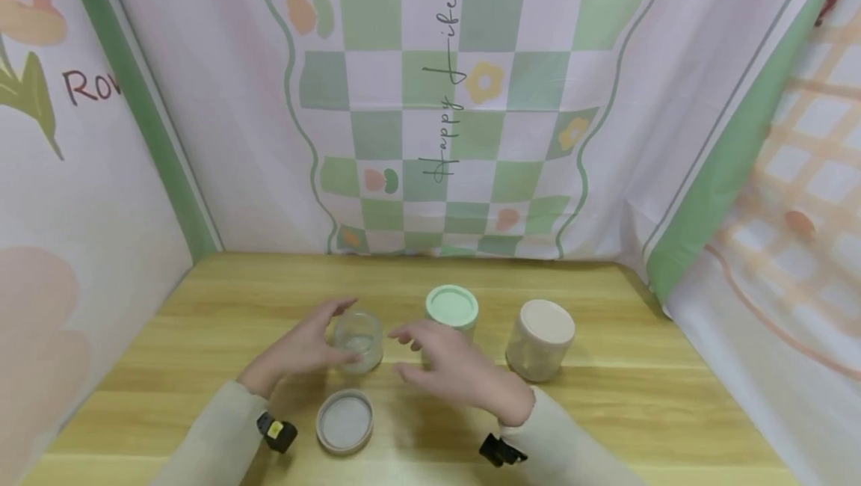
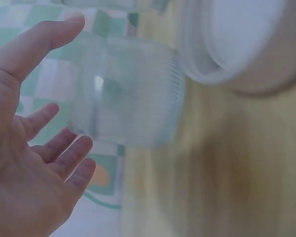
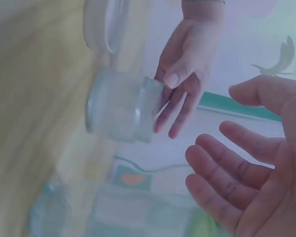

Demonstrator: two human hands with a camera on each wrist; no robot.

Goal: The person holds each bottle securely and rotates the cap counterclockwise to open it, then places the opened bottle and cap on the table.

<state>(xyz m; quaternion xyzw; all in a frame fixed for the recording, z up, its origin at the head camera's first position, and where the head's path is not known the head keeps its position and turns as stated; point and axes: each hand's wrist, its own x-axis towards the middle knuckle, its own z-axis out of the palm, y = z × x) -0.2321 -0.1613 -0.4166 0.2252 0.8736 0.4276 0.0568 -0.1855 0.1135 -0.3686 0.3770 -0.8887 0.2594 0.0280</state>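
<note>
An uncovered clear glass jar [image 1: 359, 330] stands upright on the wooden table. My left hand [image 1: 303, 345] is at its left side, thumb and fingers spread around it and relaxed. In the left wrist view, the jar [image 2: 128, 91] appears blurred just beyond the fingertips. My right hand [image 1: 457, 372] hovers to the jar's right, thumb and fingers parted, with nothing in it. It partly hides a jar with a mint green lid [image 1: 452, 306]. Nearer me, a round pale lid [image 1: 345, 422] lies with its hollow side up, below the uncovered jar.
At the right stands a glass jar with a pale beige lid [image 1: 541, 342]. The wooden tabletop [image 1: 625, 396] ends at a hanging checkered cloth [image 1: 471, 134] behind. Printed cloths also hang at both sides. Each wrist wears a small black device [image 1: 277, 432].
</note>
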